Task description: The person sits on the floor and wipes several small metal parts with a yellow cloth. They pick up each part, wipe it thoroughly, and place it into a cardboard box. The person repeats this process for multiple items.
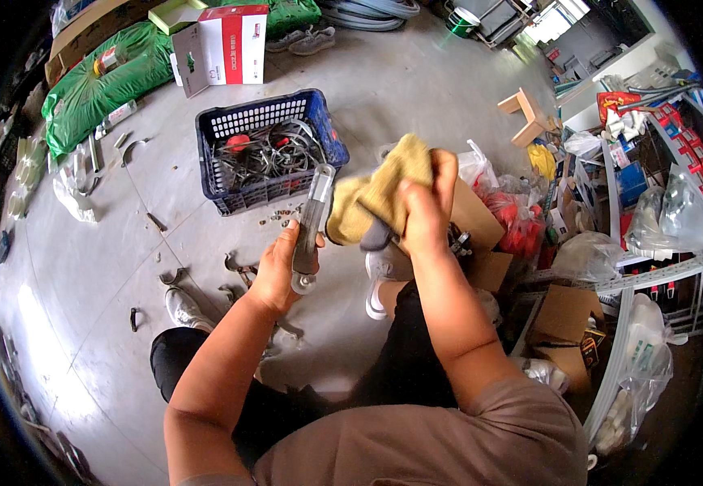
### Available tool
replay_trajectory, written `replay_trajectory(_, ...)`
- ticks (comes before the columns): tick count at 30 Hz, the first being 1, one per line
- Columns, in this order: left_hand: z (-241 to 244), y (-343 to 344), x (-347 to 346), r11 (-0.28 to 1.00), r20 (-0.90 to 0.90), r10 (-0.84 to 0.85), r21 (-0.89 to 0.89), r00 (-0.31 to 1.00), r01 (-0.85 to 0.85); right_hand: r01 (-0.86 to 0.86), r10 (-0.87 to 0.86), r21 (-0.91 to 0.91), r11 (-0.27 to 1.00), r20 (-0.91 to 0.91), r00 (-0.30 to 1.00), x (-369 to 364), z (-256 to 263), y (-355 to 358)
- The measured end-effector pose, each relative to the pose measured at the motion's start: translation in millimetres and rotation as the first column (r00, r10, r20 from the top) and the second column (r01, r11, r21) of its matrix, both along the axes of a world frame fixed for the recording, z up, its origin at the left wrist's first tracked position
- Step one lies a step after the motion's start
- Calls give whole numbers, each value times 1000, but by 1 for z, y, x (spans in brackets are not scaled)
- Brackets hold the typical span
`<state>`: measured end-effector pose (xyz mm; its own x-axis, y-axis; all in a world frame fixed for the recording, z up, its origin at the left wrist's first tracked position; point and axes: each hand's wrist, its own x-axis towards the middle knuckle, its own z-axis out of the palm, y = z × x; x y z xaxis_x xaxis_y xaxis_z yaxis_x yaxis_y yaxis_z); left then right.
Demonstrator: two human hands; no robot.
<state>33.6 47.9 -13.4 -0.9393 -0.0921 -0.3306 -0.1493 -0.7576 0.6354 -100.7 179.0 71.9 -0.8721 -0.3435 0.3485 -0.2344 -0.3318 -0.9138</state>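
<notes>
My left hand (278, 267) grips a long, flat metal fitting (315, 200) with rounded ends and a round bolt or rivet at its lower end. It stands nearly upright, tilted slightly to the right. In my right hand (425, 212) is a bunched yellow knit cloth or glove (381, 188) with a dark grey part hanging below it. The cloth is just right of the fitting; I cannot tell whether they touch. Beyond my hands, a blue plastic crate (245, 203) holds a tangle of metal bands or clamps (266, 152) and some red pieces.
Small nuts or similar parts (278, 215) and curved metal clamps (239, 267) lie on the floor by my shoes. Cardboard boxes (476, 212), bags of red items (518, 225) and a shelf frame (655, 276) crowd the right. Green sacks (108, 85) and an open carton (236, 48) lie ahead.
</notes>
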Motion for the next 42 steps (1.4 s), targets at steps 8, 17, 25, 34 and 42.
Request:
replay_trajectory(8,-15,4,1,957,-18,127,-262,992,-128,-186,491,721,667,-238,838,27,-22,-23)
replay_trajectory(17,4,-1,5,977,103,9,-212,995,13,-82,472,657,749,-443,762,22,-4,-6)
replay_trajectory(25,-19,3,4,931,-25,90,-353,996,-93,-180,559,759,626,-276,782,36,-16,-14)
replay_trajectory(34,-18,1,2,834,-166,-7,-546,986,-86,61,410,682,729,-506,759,30,-8,-6)
replay_trajectory(42,-9,-13,11,739,-57,28,-671,998,-59,-542,780,759,359,74,621,35,-13,0)
